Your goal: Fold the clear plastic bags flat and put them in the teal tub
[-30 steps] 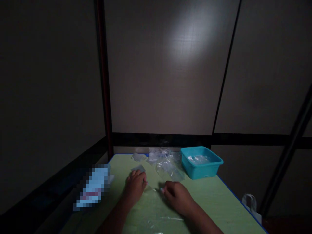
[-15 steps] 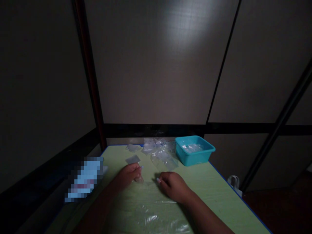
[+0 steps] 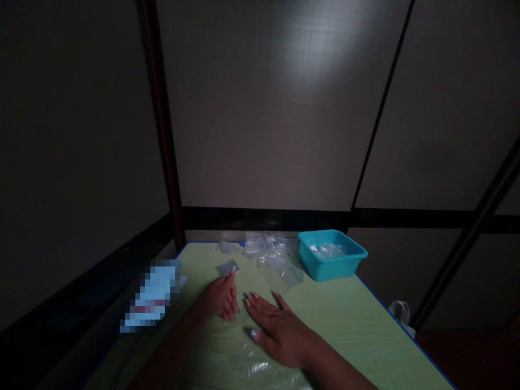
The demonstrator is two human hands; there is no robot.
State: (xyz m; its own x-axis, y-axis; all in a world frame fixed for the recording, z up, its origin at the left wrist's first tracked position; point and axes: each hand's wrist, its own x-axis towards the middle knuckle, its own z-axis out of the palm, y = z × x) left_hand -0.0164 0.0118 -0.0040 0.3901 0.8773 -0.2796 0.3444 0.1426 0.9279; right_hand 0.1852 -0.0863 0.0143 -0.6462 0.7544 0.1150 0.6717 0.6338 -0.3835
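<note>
My right hand (image 3: 282,331) lies palm down with its fingers stretched out and the thumb apart, low over the table near a clear plastic bag (image 3: 258,368). This bag is see-through, and its edges are hard to make out. To the left, my left hand (image 3: 228,298) is turned on its side, thumb up and fingers loosely bent; I see nothing held in it. Just beyond its thumb lies a small grey flat packet (image 3: 225,268). Farther back, a crumpled clear plastic bag (image 3: 280,268) with greyish contents rests on the table.
A turquoise basin (image 3: 333,265) holding clear plastic stands at the table's back right. More clear bags (image 3: 255,244) lie along the back edge, with another small clear bag (image 3: 228,247) to their left. A blurred-out light-blue object (image 3: 152,295) is on the left. Panels rise behind the green table (image 3: 345,330).
My right hand has opened from a closed pinch and spread flat, moving slightly nearer. The left hand's fingers have loosened, with the thumb lifted. The view has shifted a little.
</note>
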